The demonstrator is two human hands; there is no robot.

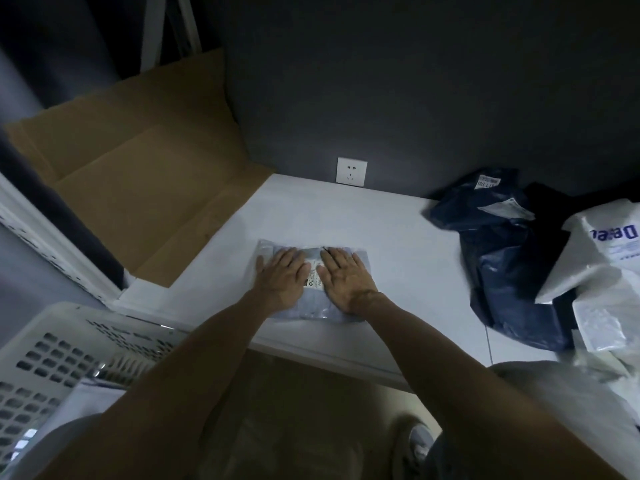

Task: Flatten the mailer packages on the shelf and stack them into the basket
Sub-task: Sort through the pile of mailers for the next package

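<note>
Two bare forearms reach forward from 6 o'clock. Both the left hand (282,277) and the right hand (346,280) lie flat with straight fingers, pressing side by side on a pale mailer package (313,311) in the middle of the white shelf (346,216). The white basket (52,344) stands at 8 o'clock. Dark blue mailers (502,265) are heaped at 3 o'clock.

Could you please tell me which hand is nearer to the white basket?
Left. The left hand presses the pale mailer just up-right of the basket; the right hand lies beside it, farther right.
</note>
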